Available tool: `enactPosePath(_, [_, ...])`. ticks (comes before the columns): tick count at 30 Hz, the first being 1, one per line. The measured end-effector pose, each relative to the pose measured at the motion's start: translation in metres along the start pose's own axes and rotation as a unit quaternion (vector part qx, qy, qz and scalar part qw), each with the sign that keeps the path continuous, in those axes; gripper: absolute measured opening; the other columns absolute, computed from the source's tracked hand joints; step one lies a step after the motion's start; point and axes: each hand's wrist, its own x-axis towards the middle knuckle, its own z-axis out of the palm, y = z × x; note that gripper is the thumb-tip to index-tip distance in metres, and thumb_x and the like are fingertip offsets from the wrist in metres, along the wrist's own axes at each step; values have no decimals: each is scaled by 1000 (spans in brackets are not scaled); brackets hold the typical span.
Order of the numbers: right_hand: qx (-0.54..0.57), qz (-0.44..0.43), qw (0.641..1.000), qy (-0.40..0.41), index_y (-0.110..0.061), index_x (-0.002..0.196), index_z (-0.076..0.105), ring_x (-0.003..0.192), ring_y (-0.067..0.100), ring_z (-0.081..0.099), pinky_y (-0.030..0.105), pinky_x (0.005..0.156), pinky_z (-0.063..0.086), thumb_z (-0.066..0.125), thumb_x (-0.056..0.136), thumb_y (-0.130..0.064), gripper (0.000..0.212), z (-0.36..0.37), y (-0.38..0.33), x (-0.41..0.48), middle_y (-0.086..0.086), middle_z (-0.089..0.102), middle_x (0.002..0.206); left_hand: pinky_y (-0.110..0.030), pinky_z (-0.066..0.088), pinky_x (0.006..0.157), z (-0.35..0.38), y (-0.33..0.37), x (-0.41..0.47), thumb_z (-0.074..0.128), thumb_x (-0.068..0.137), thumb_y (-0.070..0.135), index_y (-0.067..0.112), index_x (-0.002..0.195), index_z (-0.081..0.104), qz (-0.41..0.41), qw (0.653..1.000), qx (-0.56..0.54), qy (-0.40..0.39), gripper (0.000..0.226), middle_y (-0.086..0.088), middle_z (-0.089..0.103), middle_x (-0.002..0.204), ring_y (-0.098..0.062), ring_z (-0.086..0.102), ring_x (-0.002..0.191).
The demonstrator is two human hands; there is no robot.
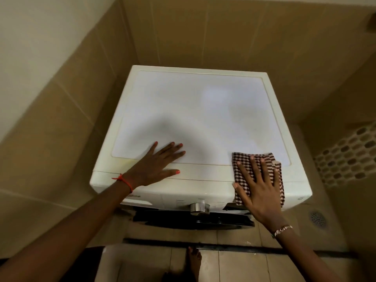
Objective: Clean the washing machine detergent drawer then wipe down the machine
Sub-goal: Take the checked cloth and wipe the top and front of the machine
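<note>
A white front-loading washing machine (203,110) stands in a tiled corner, seen from above. My left hand (156,163) rests flat on the near left of its top, fingers spread and straight. My right hand (260,184) presses a brown-and-white checked cloth (244,159) flat against the top's front right edge, fingers straight. Part of the cloth hangs over the front panel. A chrome dial (198,207) shows on the front panel below, with the dark door rim (193,222) beneath it. The detergent drawer is hidden from this angle.
Beige tiled walls (203,37) close in behind and at both sides of the machine. A white perforated basket (350,155) stands to the right. A round floor drain (318,218) lies at the right. My bare foot (194,261) stands on the tiled floor in front.
</note>
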Motion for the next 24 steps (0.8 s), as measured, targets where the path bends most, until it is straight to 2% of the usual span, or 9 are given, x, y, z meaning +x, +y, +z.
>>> enactPosePath(4, [-2,-91,996,24,-31,147,21,144,30,12,58,113,10,19,91,-62,64,10,-55,-4,8,16,157,-39,-10,117,-9,-42,-31,3,88,65,37,146,0,-11,1000,0,-10,65,15,-8,156,-1,-12,143])
enactPosePath(7, [-21,-162,985,50,-31,148,18,143,32,13,60,111,10,19,93,-58,61,30,-109,-12,6,10,158,-34,-8,118,-9,-61,-44,4,93,55,35,147,6,-1,1000,-19,-6,58,15,-2,156,1,-8,143])
enactPosePath(11, [-70,-228,965,113,-31,149,10,145,34,-2,63,111,1,24,96,-46,57,59,-167,-15,6,-3,158,-27,-7,117,-11,-71,-47,15,98,46,33,145,10,9,996,-89,-5,49,20,4,153,5,-2,141])
enactPosePath(13, [-84,-244,954,151,-30,149,1,145,33,-8,63,110,-4,36,90,-44,70,72,-195,-16,7,-10,158,-28,-7,116,-12,-73,-47,23,98,36,28,146,14,12,991,-130,-11,49,19,7,151,5,2,140])
enactPosePath(16, [-109,-255,945,173,-27,148,-9,143,33,-16,63,109,-12,58,76,-42,100,87,-237,-12,8,-19,156,-32,-8,115,-13,-74,-45,31,101,28,25,146,22,21,990,-140,-10,46,8,13,155,0,4,141])
enactPosePath(18, [-136,-261,936,192,-24,147,-16,142,34,-20,64,108,-15,61,72,-39,109,98,-266,-6,10,-24,154,-36,-9,115,-12,-74,-44,30,101,32,24,147,21,33,992,-121,-19,47,5,12,157,-5,4,144])
enactPosePath(20, [-179,-268,923,210,-19,146,-20,141,35,-23,64,108,-14,58,75,-37,107,109,-288,-3,12,-28,152,-39,-11,115,-12,-74,-41,26,101,36,26,147,17,31,993,-103,-44,49,6,6,158,-6,0,145])
enactPosePath(22, [-230,-300,902,209,-18,147,-18,143,30,-16,61,109,-11,53,77,-33,100,126,-303,-1,11,-24,154,-41,-12,117,-13,-76,-40,26,100,41,29,148,13,28,992,-99,-66,51,8,0,158,-5,-4,144])
enactPosePath(24, [-261,-375,876,154,-29,149,8,144,15,8,54,112,-2,57,76,-33,88,143,-309,0,-5,3,158,-39,-13,116,-11,-75,-42,30,97,48,30,148,10,31,993,-90,-67,58,10,-3,158,-3,-7,144])
